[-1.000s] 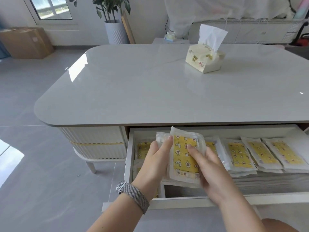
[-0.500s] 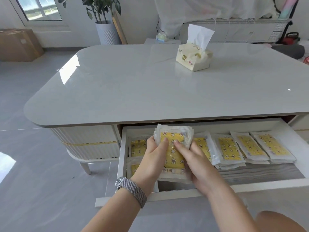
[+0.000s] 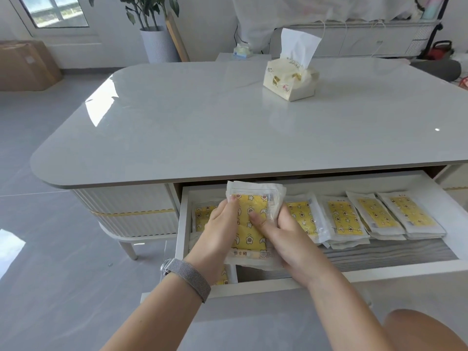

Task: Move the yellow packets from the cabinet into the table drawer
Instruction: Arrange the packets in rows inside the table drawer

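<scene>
The white table drawer (image 3: 316,283) stands pulled open under the table top. Both hands hold a stack of yellow packets (image 3: 253,198) with star and egg prints in clear wrappers, low inside the drawer's left part. My left hand (image 3: 217,234) grips the stack's left side, fingers over the front. My right hand (image 3: 286,239) grips its right side. More yellow packets (image 3: 344,217) lie in overlapping piles across the drawer to the right, and others (image 3: 201,215) lie at the far left, partly hidden by my left hand. The cabinet is not in view.
A tissue pack (image 3: 290,81) stands on the glossy grey table top (image 3: 202,127). A potted plant (image 3: 158,44), a cardboard box (image 3: 27,64) and a low white cabinet unit (image 3: 367,39) line the far wall. Grey tiled floor lies to the left.
Both hands have lowered the stack of packets from above the drawer's front down into the drawer's left part. The head view has shifted slightly.
</scene>
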`<state>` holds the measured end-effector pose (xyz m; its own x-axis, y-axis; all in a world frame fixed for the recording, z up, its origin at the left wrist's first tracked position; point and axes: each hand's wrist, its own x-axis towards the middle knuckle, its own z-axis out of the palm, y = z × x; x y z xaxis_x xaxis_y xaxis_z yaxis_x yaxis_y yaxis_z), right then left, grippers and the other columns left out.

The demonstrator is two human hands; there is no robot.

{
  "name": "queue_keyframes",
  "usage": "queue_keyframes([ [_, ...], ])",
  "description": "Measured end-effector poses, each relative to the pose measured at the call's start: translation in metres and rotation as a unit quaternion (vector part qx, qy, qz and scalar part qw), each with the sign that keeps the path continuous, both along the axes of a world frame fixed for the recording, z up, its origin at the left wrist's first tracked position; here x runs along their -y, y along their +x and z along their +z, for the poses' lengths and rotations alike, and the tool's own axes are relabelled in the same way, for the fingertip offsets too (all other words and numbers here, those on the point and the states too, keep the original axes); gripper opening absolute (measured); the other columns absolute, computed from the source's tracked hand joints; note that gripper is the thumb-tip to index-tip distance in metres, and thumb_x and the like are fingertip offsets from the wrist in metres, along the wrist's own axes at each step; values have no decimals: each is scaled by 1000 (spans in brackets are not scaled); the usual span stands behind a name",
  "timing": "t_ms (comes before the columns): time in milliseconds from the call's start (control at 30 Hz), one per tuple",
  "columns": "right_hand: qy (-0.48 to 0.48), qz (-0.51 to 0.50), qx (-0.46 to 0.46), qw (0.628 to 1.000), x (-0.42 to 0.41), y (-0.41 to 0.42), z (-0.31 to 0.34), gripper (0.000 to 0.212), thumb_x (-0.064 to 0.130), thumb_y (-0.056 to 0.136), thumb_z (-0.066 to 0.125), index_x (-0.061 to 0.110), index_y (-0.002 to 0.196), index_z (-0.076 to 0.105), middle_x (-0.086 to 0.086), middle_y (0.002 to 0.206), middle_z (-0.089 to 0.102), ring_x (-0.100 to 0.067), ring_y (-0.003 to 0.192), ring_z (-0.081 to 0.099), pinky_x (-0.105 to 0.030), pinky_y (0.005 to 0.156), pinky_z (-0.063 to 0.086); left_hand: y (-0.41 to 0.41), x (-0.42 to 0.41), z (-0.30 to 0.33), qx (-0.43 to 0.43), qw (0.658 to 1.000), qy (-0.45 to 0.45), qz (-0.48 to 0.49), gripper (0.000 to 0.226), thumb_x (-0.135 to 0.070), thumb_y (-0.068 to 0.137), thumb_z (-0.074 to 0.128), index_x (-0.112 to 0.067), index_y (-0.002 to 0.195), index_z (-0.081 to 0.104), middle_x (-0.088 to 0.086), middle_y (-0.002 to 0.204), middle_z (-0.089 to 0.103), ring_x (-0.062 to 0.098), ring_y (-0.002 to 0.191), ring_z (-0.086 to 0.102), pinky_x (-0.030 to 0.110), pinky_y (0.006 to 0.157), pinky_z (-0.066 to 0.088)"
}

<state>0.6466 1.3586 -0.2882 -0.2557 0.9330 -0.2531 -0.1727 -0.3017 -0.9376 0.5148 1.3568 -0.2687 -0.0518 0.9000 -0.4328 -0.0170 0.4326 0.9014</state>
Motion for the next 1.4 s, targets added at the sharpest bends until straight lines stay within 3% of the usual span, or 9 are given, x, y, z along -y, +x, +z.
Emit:
queue_keyframes([
  [100, -9, -36, -32, 999, 0, 1, 0, 42, 26, 88, 66, 21, 127, 52, 1, 112, 73, -16, 102, 71, -34, 81, 59, -4, -5, -7, -30, 999, 6, -42, 71, -88, 69, 33, -44, 116, 63, -1, 141, 54, 24, 132, 50, 51, 108, 40],
  [267, -11, -45, -46, 998, 1, 2, 1, 40, 24, 88, 66, 21, 126, 53, 0, 112, 73, -17, 102, 71, -37, 85, 58, -4, -10, 2, 21, 999, 11, -21, 62, -65, 94, 37, -41, 150, 27, -1, 148, 47, 24, 132, 51, 49, 107, 45],
  [467, -7, -53, -39, 998, 1, 3, 1, 40, 20, 88, 68, 21, 124, 52, 0, 108, 74, -16, 99, 72, -33, 79, 59, 1, -13, -6, 4, 1000, -18, -25, 59, -65, 93, 35, -27, 134, 55, 3, 126, 66, 23, 112, 66, 47, 95, 54],
  [667, 2, -30, -8, 1000, 2, 3, 0, 39, 20, 88, 69, 22, 123, 51, 1, 108, 74, -13, 97, 72, -29, 75, 60, 3, -9, -2, 26, 999, -29, -22, 58, -59, 93, 38, -28, 141, 44, 2, 136, 57, 24, 122, 59, 49, 99, 51],
  [767, -1, -43, -5, 999, 2, 2, -1, 36, 25, 89, 67, 23, 122, 52, 1, 108, 74, -14, 99, 71, -36, 83, 59, 2, -7, -1, 80, 996, -33, -6, 29, -24, 101, 46, -16, 129, 53, 13, 119, 67, 30, 105, 68, 47, 82, 60],
  [833, -3, -59, 12, 998, 1, 3, -3, 38, 32, 88, 66, 22, 122, 51, 0, 111, 72, -14, 100, 71, -41, 88, 58, 2, -5, 3, 131, 990, -44, -12, 28, -2, 97, 48, -10, 123, 57, 17, 111, 71, 34, 99, 71, 46, 75, 61],
  [1067, -21, -77, 34, 996, -1, 4, -5, 40, 49, 86, 64, 31, 120, 55, 6, 116, 70, -14, 109, 66, -44, 97, 53, -1, -4, 5, 160, 987, -5, -36, 31, 7, 97, 48, -5, 122, 60, 15, 106, 74, 30, 94, 73, 43, 74, 62],
  [1200, -19, -45, 15, 999, 0, 4, 1, 45, 40, 77, 71, 23, 118, 60, 0, 105, 75, -18, 94, 73, -32, 68, 60, -3, -8, 8, 194, 981, 18, 22, 29, 7, 97, 47, -4, 121, 59, 18, 107, 73, 33, 96, 73, 47, 79, 60],
  [1400, -11, -66, -6, 998, -1, 6, 2, 47, 29, 67, 75, 16, 111, 63, -3, 97, 77, -20, 86, 74, -27, 58, 57, 3, -8, 5, 208, 976, 23, 56, 32, 7, 97, 47, -6, 125, 57, 17, 112, 72, 34, 100, 71, 56, 89, 55],
])
